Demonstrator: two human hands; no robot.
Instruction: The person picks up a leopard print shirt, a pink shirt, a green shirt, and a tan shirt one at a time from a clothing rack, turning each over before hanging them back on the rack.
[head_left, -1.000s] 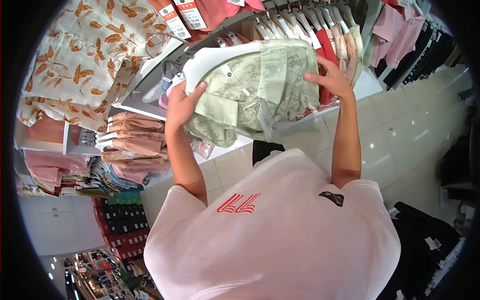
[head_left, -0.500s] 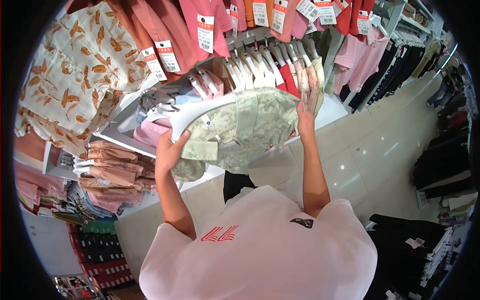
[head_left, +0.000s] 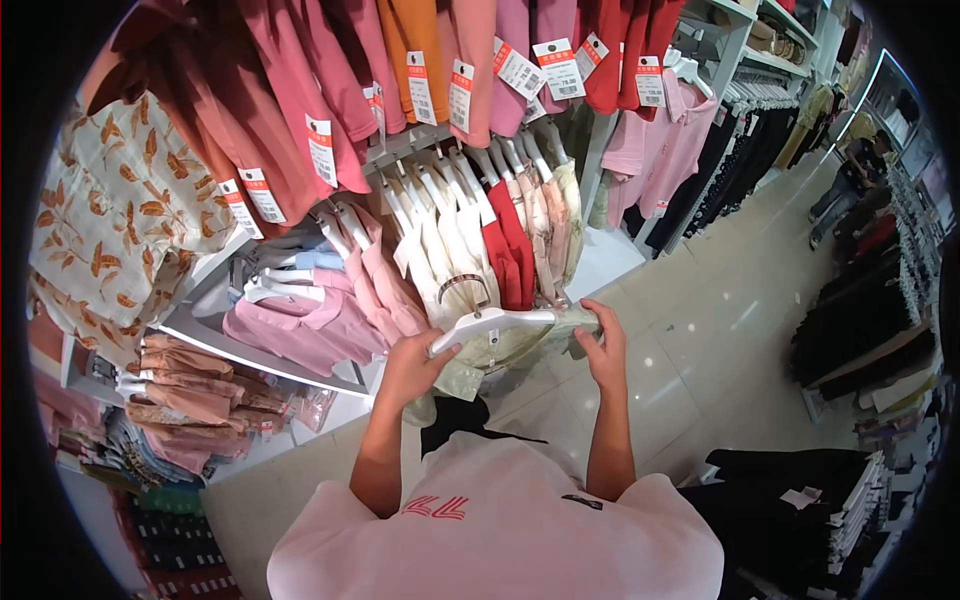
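Observation:
I hold a pale green patterned shirt (head_left: 520, 345) on a white hanger (head_left: 490, 321) in front of my chest, low and close to me. My left hand (head_left: 415, 365) grips the hanger's left end and the shirt's shoulder. My right hand (head_left: 603, 345) grips the shirt's right side. The shirt hangs below the hanger, mostly hidden behind my hands and body. It is just in front of a lower rail of hanging shirts (head_left: 470, 235) in pink, cream and red.
An upper rail of pink, orange and red tops with price tags (head_left: 420, 85) hangs above. A leaf-print garment (head_left: 110, 220) is at left, folded piles (head_left: 190, 400) on shelves below. Black clothes (head_left: 800, 490) lie at right. A person (head_left: 850, 190) stands far down the tiled aisle.
The shirt has come down from face height to chest level and now hangs vertically from the hanger. My view has pulled back, showing more of the racks and aisle.

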